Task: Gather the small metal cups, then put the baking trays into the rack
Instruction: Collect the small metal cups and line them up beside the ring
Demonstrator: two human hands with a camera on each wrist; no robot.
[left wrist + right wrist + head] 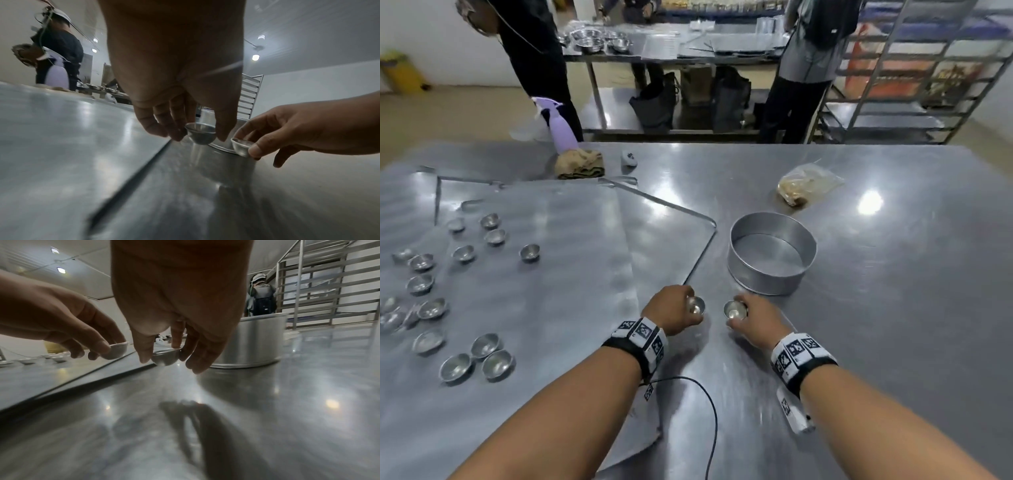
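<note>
While both hands hovered just in front of the round tin (772, 262), the left hand (671, 313) pinched one small cup (697, 305) and the right hand (758, 317) pinched another cup (735, 310), both clear of the table (893, 274). The loose cups (462, 298) sat on the baking trays (558, 260) left of the tin. The rack (914, 68) stood beyond the tin, past the table edge.
</note>
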